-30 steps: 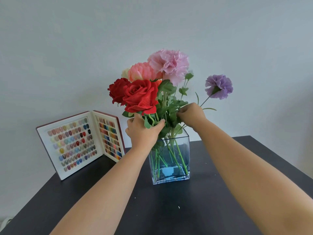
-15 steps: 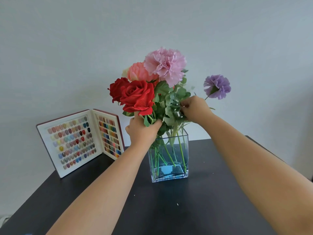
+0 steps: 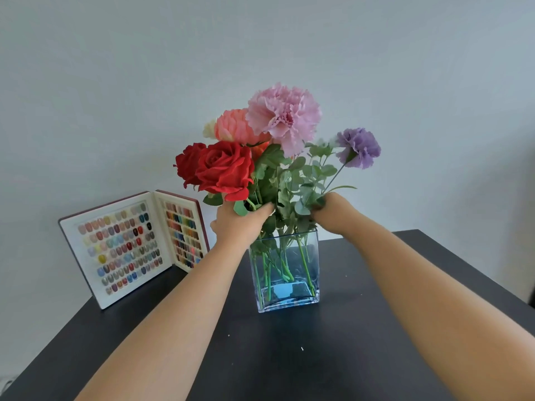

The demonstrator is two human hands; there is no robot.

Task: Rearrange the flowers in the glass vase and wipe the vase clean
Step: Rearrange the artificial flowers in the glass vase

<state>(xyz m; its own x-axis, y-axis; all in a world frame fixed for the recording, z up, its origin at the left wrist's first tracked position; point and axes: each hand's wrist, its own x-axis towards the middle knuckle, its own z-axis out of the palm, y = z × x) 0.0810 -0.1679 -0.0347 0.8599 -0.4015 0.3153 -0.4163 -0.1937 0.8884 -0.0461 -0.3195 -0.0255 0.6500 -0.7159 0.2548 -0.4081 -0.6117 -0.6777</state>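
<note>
Left hand [image 3: 240, 219] is wrapped around the bunched flower stems [image 3: 285, 224] just above the rim of the glass vase [image 3: 286, 273], fingers curled shut on them under the red roses [image 3: 223, 167]. Right hand [image 3: 333, 211] is closed on a leafy green sprig [image 3: 311, 180] at the right side of the bunch, just above the vase's right corner. The square vase stands upright on the dark tabletop [image 3: 333, 357], with green stems reaching down to its base. A pink carnation [image 3: 282, 117] tops the bunch, a coral bloom [image 3: 234, 125] sits behind the roses, and a purple carnation [image 3: 359, 147] leans out to the right. An open swatch book [image 3: 130, 244] of coloured nail tips stands against the wall [image 3: 115, 82], left of the vase.
</note>
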